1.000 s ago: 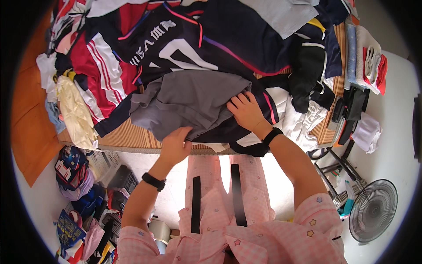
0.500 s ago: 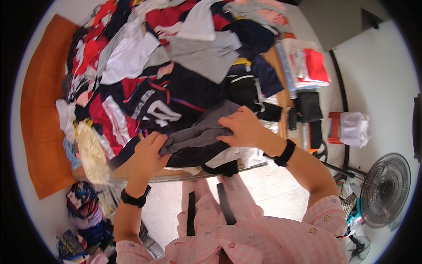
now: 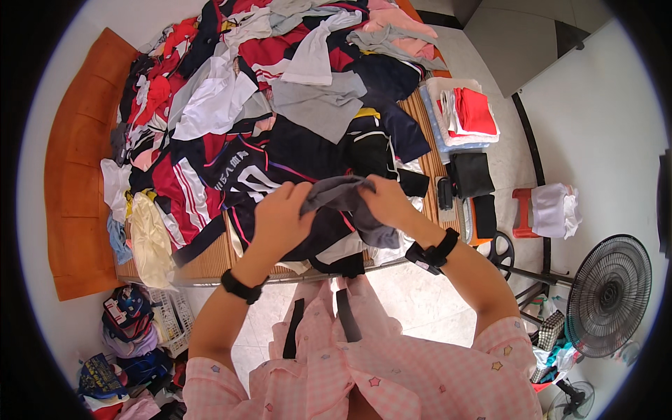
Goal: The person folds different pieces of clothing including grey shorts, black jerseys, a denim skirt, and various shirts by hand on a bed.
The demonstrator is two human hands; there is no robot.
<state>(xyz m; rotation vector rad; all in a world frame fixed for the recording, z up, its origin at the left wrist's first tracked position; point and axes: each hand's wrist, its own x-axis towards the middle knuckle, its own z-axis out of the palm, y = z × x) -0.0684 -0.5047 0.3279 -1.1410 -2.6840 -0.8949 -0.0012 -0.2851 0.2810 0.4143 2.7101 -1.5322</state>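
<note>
– Any writing to be seen?

– White lettering and a large white numeral on the black jersey, which lies on the bed

– And the fingers?

– Closed on both sides: left hand and right hand each grip the dark grey garment

– Where is it?

– Held up over the bed's near side, drooping below the right hand; whether it's labelled I cannot tell

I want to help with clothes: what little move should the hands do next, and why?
Perhaps draw the left hand and right hand gently apart: both grip the grey garment, but it looks bunched between them, with a loose part hanging below the right hand.
</note>
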